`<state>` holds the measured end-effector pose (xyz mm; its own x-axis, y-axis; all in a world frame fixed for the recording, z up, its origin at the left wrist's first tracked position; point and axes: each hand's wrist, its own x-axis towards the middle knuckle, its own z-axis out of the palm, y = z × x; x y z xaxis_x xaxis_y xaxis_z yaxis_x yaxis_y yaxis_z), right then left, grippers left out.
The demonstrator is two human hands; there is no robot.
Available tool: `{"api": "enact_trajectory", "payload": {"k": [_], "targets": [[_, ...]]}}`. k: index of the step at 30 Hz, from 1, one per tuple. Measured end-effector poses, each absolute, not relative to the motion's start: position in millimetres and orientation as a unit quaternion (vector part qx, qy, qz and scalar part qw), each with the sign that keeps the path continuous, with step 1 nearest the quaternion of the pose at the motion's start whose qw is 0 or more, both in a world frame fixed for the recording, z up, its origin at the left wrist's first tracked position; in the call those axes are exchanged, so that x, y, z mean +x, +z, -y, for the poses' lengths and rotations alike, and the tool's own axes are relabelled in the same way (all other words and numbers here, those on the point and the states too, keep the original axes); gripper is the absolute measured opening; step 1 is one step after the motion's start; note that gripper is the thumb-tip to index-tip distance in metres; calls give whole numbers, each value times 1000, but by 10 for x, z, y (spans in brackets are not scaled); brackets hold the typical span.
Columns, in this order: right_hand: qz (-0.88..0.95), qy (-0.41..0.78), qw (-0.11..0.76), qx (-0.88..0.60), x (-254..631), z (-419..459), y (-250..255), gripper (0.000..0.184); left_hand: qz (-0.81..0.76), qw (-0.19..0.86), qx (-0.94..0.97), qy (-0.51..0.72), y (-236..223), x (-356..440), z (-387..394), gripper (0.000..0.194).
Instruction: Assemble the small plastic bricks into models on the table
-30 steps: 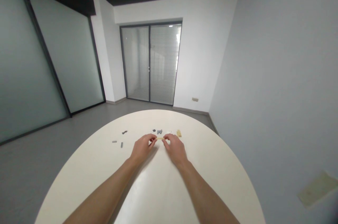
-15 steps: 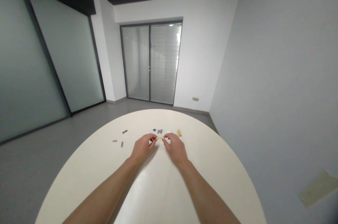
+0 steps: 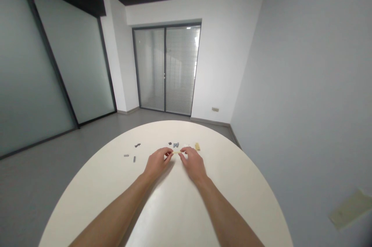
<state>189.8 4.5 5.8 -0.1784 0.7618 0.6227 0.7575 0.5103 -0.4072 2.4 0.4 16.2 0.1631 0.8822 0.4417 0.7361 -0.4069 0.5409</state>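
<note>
Between my two hands is a small, thin, pale yellow piece [image 3: 176,152], too small to name with certainty; it looks like a plastic building-block part. My left hand [image 3: 158,161] pinches its left end between thumb and fingers. At the right end, my right hand [image 3: 192,161] grips it the same way. Just beyond the fingertips lie some blue-grey pieces [image 3: 176,145] and a small dark piece [image 3: 170,143]. A yellow piece [image 3: 197,146] rests beyond my right hand, near a white piece [image 3: 186,145] partly hidden by the fingers.
On the left of the round white table [image 3: 232,200] lie a dark piece [image 3: 137,145] and two small grey pieces, one flat [image 3: 126,155] and one turned lengthwise [image 3: 134,159]. The table's curved edge runs all around. A wall [image 3: 305,84] stands to the right.
Both hands stay in place with the pale yellow piece, which looks slightly turned and thinner than before. The other pieces have not moved.
</note>
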Motion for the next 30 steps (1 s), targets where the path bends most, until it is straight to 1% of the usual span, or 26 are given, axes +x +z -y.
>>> {"api": "enact_trajectory", "payload": {"k": [19, 30], "targets": [[768, 9, 404, -497, 1900, -40, 52, 19, -531, 98, 761, 361, 188, 32, 14, 29], [766, 14, 404, -499, 1897, -45, 54, 17, -525, 97, 757, 377, 171, 34, 8, 28]]}}
